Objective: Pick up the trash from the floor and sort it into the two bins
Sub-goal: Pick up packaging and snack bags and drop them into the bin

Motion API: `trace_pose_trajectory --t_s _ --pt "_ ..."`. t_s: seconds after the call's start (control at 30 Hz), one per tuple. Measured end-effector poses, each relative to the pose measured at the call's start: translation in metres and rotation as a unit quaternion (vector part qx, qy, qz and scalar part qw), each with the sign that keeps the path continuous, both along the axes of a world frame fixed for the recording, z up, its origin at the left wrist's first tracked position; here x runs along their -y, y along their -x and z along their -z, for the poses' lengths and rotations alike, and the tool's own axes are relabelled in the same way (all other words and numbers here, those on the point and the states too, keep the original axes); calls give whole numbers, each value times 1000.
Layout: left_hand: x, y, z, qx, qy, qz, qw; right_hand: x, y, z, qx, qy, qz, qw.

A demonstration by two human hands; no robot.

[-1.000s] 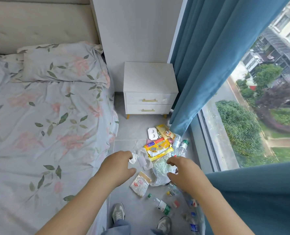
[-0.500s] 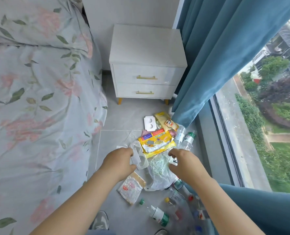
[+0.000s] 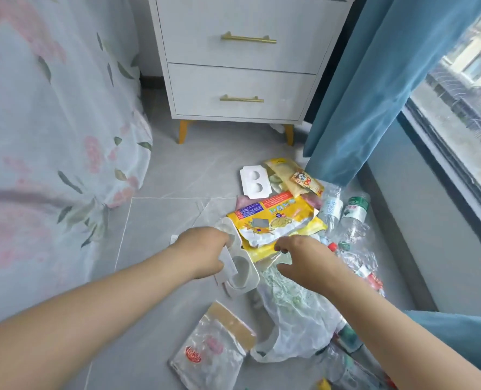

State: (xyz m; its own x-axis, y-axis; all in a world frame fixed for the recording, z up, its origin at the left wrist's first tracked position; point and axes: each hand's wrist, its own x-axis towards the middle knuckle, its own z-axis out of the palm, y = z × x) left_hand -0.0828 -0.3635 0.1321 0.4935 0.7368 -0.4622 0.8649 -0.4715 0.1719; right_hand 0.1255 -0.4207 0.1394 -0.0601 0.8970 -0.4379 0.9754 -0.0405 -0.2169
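The trash pile (image 3: 292, 311) lies on the floor in the lower middle of the frame. The left hand (image 3: 202, 253) grips the white tray (image 3: 242, 273). The right hand (image 3: 304, 260) curls at the yellow bag (image 3: 278, 223); I cannot tell if it holds it. The shiny bag might slip and drop.

The white tray (image 3: 242, 273) in your left hand (image 3: 202, 251) is smooth, dull plastic. Just past your right hand (image 3: 306, 260), the yellow bag (image 3: 275, 226) is shiny plastic. Under that hand is a thin, crinkly plastic bag (image 3: 295, 313). The bottles (image 3: 351, 218) to its right are clear plastic. The floor (image 3: 163, 220) is smooth tile.
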Motion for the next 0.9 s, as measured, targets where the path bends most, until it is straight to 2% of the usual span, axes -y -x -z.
trace_pose_trajectory --t_s 0.1,0.23,0.3,0.4,0.5,0.6,0.9 --pt "0 0 56 -20 -12 23 999 -5 0 48 9 -2 -24 1000" --pt "-1 6 103 -25 -10 2 1000 -5 0 66 26 -39 -36 998" --pt "-6 10 109 -26 -18 -20 999 -2 3 69 18 -66 -33 997" --pt "-8 16 113 -37 -22 -50 998 19 7 80 -3 -32 -39 999" --pt "-9 26 114 -52 -37 -64 996 35 7 93 31 11 -58 998" --pt "-17 38 113 -57 -51 -84 994 30 6 99 63 10 -54 996" --pt "-31 62 142 -71 -28 -103 992 8 23 121 63 -5 -30 998"
